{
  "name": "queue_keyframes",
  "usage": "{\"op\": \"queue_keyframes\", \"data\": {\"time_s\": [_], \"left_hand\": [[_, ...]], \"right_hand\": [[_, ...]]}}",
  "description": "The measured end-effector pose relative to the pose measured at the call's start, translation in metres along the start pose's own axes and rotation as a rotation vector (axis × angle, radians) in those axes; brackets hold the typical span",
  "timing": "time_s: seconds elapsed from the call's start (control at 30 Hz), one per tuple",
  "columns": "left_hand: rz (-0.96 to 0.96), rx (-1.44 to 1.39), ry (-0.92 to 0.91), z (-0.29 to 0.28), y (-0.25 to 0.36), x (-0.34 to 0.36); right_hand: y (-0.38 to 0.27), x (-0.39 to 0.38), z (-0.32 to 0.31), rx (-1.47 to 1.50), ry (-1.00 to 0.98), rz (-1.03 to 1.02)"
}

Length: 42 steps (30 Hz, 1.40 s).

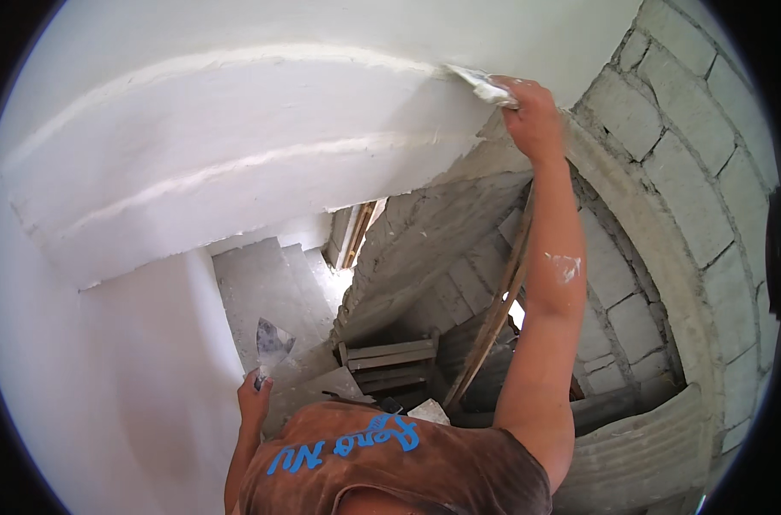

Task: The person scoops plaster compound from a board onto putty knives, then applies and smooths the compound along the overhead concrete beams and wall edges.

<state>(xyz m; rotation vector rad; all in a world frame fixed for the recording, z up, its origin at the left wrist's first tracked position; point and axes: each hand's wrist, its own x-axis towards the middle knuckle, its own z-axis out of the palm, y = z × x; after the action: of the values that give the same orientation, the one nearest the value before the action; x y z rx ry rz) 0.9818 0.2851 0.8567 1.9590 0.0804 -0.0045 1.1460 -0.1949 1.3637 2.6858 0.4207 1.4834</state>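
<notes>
Your right hand [534,122] grips a white-smeared scraper [488,88] at the white seam [322,53]. Your left hand [253,400] holds a putty knife [274,341], lower.

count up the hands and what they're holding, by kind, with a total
Hands: 2, left hand and right hand
Triangular scraper: 1, in the left
White-smeared tool, exact kind unclear: 1, in the right
Total: 4
</notes>
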Motion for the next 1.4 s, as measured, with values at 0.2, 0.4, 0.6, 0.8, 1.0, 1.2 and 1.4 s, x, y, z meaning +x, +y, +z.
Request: {"op": "queue_keyframes", "data": {"time_s": [0.2,0.4,0.6,0.8,1.0,1.2,1.4], "left_hand": [[-0.011,-0.013,-0.055,0.019,0.014,-0.017],[-0.018,0.072,-0.133,0.025,0.008,-0.021],[-0.045,0.074,-0.102,0.023,0.019,-0.018],[0.022,0.071,-0.085,0.024,0.013,-0.014],[0.016,-0.014,-0.075,0.020,0.030,-0.009],[-0.005,-0.022,-0.161,0.023,0.026,0.004],[0.072,-0.012,-0.230,0.027,0.048,0.017]], "right_hand": [[-0.009,-0.040,0.033,-0.008,0.059,0.063],[0.024,-0.008,0.012,-0.036,0.128,-0.093],[0.028,-0.013,0.017,0.127,-0.098,0.046],[0.000,-0.004,0.004,0.322,-0.061,0.205],[-0.065,-0.051,0.062,-0.020,0.202,-0.001],[-0.056,-0.058,0.026,0.069,0.048,-0.118],[-0.038,-0.012,0.030,0.008,-0.012,0.019]]}}
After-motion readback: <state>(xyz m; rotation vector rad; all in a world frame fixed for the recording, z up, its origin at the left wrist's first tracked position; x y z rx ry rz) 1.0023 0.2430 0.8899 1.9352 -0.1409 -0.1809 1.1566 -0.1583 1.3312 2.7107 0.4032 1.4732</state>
